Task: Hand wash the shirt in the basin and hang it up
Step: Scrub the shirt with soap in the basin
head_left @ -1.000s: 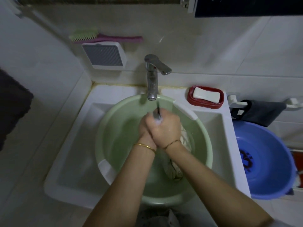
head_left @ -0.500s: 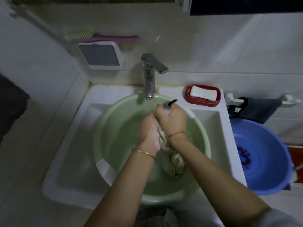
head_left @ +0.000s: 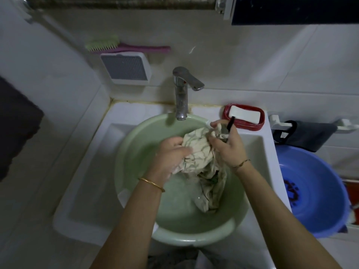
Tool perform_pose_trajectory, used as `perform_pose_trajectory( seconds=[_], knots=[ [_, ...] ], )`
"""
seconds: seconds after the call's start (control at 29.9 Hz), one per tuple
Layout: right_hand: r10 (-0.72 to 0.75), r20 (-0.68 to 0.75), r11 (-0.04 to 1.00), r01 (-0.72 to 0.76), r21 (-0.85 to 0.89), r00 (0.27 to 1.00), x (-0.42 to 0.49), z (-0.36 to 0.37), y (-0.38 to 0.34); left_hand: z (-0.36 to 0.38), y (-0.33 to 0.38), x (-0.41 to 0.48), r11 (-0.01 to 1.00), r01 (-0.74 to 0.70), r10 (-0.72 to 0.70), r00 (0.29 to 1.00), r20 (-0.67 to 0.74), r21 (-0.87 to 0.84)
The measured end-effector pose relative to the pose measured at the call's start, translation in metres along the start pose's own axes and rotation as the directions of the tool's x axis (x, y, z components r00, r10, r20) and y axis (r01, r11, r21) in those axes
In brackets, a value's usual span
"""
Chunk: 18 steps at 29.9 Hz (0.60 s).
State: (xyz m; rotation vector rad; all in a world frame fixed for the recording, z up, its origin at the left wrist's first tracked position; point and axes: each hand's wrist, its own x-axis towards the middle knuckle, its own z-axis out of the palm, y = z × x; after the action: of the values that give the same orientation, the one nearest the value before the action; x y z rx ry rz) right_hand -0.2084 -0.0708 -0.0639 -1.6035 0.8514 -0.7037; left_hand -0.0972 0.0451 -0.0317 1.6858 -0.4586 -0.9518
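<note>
Green basin sits in the white sink, its near rim overhanging the sink's near edge, shallow water inside. Shirt, pale with dark line pattern and wet, is bunched up above the basin's right half; the lower end hangs into the water near the right wall. Left hand, gold bangle on the wrist, has fingers curled round the bunch from the left. Right hand, thin bracelet, pinches the top of the cloth at the basin's far right rim. A thin dark strip sticks up out of that grip, can't tell what it is. Faucet at mid far edge of the sink, spout over the basin's far rim. Red soap dish with a white bar on the far right corner. Blue basin just past the sink's right edge. On the wall beyond: white vent box, brush lying on top of it.
</note>
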Motion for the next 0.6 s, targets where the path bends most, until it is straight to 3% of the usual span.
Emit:
perform_pose_trajectory(
  seconds=[0.1,0.17,0.23,0.27,0.33,0.37,0.5,0.6],
  knots=[
    [-0.01,-0.166,0.984,-0.02,-0.176,0.986,-0.005,0.006,0.006,0.009,0.0,0.003,0.954,-0.274,0.258,0.957,-0.134,-0.119],
    [-0.04,-0.231,0.992,0.01,-0.127,0.972,-0.016,0.017,-0.001,0.018,0.003,0.006,0.933,-0.338,0.302,0.922,-0.241,-0.125],
    [-0.155,-0.169,0.987,0.143,-0.078,0.973,-0.036,0.036,-0.016,0.026,0.005,0.011,0.934,-0.286,0.188,0.902,-0.388,-0.212],
    [-0.223,-0.134,0.974,0.214,-0.076,0.966,-0.047,0.046,-0.024,0.027,0.006,0.017,0.929,-0.207,0.074,0.916,-0.393,-0.307],
    [-0.283,-0.122,0.958,0.275,-0.077,0.951,-0.054,0.059,-0.033,0.028,0.004,0.021,0.852,-0.008,-0.132,0.965,-0.229,-0.524],
    [-0.25,-0.15,0.967,0.239,-0.085,0.957,-0.047,0.061,-0.036,0.032,0.001,0.019,0.818,0.034,-0.179,0.964,-0.198,-0.574],
    [0.058,-0.262,0.997,-0.067,-0.026,0.963,0.002,0.05,-0.036,0.061,0.003,-0.001,0.903,-0.061,-0.081,0.948,-0.307,-0.425],
    [0.064,-0.228,0.998,-0.056,0.042,0.971,-0.015,0.058,-0.039,0.048,0.007,0.013,0.925,-0.078,-0.081,0.916,-0.393,-0.372]
  ],
)
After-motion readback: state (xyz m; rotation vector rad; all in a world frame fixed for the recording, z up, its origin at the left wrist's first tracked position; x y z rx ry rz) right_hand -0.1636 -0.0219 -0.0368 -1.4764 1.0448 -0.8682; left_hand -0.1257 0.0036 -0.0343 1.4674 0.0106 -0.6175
